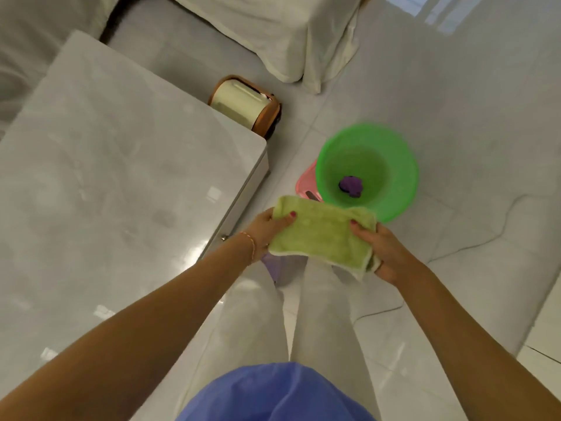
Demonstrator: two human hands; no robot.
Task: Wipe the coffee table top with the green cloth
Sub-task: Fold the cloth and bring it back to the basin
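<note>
A home living room, judging by the furnishings. Glossy pale marble-look coffee table [100,189] on the left, polished light floor tiles [455,117] all around. White cloth-draped sofa or bed [273,31] at the top. Cream and brown container [243,104] tucked beside the table. Green plastic basin [391,153] and pink basin [306,183] set on the floor.

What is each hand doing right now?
Left hand: grips the left end of the green cloth.
Right hand: grips the cloth's right end.
</note>
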